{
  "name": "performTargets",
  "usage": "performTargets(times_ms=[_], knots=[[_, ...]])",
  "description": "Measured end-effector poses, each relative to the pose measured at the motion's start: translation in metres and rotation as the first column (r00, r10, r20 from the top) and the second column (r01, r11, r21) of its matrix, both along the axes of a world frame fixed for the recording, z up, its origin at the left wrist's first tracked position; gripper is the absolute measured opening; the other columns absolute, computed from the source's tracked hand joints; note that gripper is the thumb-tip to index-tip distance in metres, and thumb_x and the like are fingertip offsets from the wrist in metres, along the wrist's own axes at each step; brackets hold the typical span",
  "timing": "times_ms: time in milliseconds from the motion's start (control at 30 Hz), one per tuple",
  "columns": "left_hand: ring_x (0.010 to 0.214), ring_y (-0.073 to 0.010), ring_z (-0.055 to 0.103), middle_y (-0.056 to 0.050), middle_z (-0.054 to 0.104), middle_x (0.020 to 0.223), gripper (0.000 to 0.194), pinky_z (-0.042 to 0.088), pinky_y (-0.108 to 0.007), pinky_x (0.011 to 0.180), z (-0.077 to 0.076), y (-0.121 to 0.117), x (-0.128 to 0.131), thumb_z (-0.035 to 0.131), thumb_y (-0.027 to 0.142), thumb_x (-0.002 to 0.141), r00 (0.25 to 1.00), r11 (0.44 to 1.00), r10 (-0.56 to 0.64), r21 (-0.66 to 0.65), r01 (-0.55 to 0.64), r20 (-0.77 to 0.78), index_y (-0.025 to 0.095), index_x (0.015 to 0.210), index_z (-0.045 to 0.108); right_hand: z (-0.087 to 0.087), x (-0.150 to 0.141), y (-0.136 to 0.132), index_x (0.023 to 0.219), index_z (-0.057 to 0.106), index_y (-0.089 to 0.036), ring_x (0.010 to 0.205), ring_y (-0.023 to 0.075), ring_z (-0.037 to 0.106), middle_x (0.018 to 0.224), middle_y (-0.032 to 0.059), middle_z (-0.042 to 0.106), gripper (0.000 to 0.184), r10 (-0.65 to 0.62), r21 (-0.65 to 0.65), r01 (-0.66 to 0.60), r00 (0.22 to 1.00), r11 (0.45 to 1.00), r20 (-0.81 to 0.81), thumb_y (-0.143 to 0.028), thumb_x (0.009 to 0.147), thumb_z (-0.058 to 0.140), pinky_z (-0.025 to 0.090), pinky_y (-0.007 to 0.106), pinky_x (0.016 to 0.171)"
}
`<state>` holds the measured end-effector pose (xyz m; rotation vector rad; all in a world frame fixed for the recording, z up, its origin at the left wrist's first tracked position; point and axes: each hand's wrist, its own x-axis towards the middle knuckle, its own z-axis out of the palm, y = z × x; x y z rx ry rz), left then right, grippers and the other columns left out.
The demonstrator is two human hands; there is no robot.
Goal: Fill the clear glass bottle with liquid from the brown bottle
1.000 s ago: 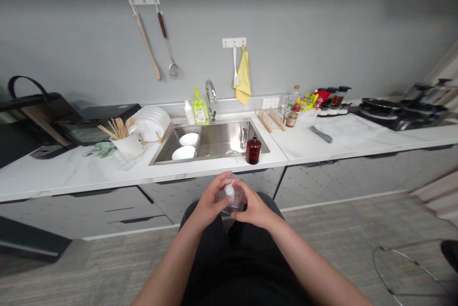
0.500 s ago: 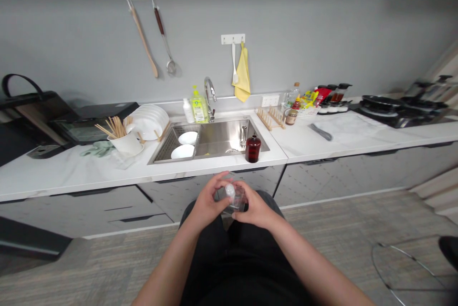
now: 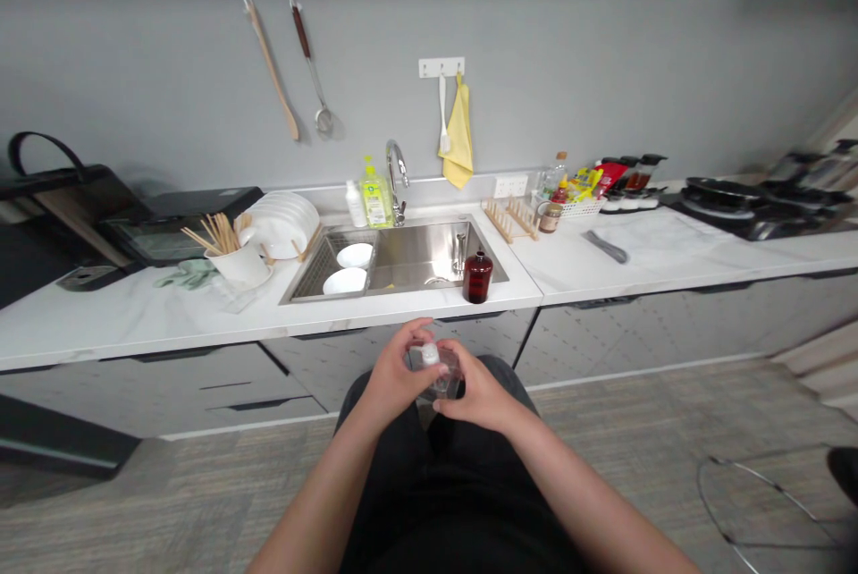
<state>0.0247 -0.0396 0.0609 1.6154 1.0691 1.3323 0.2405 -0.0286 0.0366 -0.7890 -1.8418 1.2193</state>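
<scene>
Above my lap, in front of the counter, both hands hold a clear see-through bottle (image 3: 442, 386) with a whitish top (image 3: 430, 352). My right hand (image 3: 477, 384) is wrapped around the side of its body. My left hand (image 3: 395, 375) is curled about the top, its thumb against the near side and its fingers behind. The two hands partly cover the bottle. A dark red bottle (image 3: 477, 279) with a narrow neck stands upright on the counter's front edge, by the sink's right corner.
Behind the hands is a steel sink (image 3: 429, 243) with white bowls (image 3: 345, 280) in a drainer on its left. Green soap (image 3: 376, 201) stands by the faucet (image 3: 397, 181). Plates (image 3: 288, 221) and a chopstick holder (image 3: 239, 268) are left; a wooden rack (image 3: 510, 221) and stove (image 3: 737, 207) right.
My left thumb has shifted a little to the right across the bottle's top. The right hand keeps its grip. The whole view has moved slightly.
</scene>
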Motion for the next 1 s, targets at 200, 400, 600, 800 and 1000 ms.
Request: performTargets(times_ms=[200,400,600,800,1000], knots=[[0.152,-0.0362,0.069,-0.015,0.082,0.142,0.071,0.050,-0.056,0.132,0.003,-0.010,-0.003,0.086,0.036,0.100,0.989,0.989,-0.145,0.000,0.145,-0.007,0.027,0.165,0.059,0.003,0.003,0.001,0.154,0.058,-0.029,0.128,0.0357,0.078,0.145,0.0112,0.077,0.085,-0.012,0.038,0.011,1.000,0.999,0.011,-0.019,0.076,0.090,0.061,0.052,0.113],[0.129,-0.0331,0.079,-0.009,0.084,0.121,0.065,0.058,-0.052,0.122,0.001,-0.004,0.000,0.090,0.032,0.093,0.999,1.000,-0.004,0.014,0.004,-0.035,0.025,0.153,0.068,0.002,0.002,-0.001,0.151,0.057,-0.028,0.132,0.0366,0.077,0.150,0.0129,0.075,0.084,-0.032,0.019,0.032,0.999,0.999,0.019,-0.021,0.075,0.092,0.059,0.052,0.116],[0.142,-0.0344,0.075,-0.013,0.082,0.146,0.065,0.053,-0.054,0.130,-0.001,-0.007,-0.004,0.084,0.033,0.099,0.995,0.997,-0.073,0.023,0.075,-0.062,0.029,0.161,0.066,-0.004,0.006,0.002,0.154,0.057,-0.028,0.128,0.0339,0.078,0.150,0.0119,0.075,0.085,-0.036,0.031,0.035,0.999,0.999,0.034,-0.019,0.076,0.091,0.062,0.050,0.112],[0.115,-0.0296,0.080,-0.007,0.085,0.116,0.055,0.061,-0.048,0.115,0.002,-0.003,-0.013,0.092,0.031,0.088,0.982,0.985,0.151,0.100,-0.139,-0.116,0.029,0.142,0.082,-0.005,0.005,0.000,0.151,0.056,-0.029,0.127,0.0337,0.079,0.148,0.0108,0.077,0.084,-0.038,0.005,0.038,0.997,0.999,0.067,-0.020,0.076,0.093,0.062,0.052,0.114],[0.111,-0.0267,0.080,-0.009,0.087,0.119,0.061,0.060,-0.044,0.108,0.017,0.007,-0.028,0.088,0.041,0.098,0.979,0.978,0.195,0.090,-0.190,-0.054,0.029,0.155,0.073,0.000,0.000,0.000,0.149,0.058,-0.028,0.127,0.0329,0.079,0.147,0.0107,0.077,0.083,-0.090,-0.034,0.093,0.992,0.995,0.087,-0.019,0.075,0.093,0.062,0.052,0.115]])
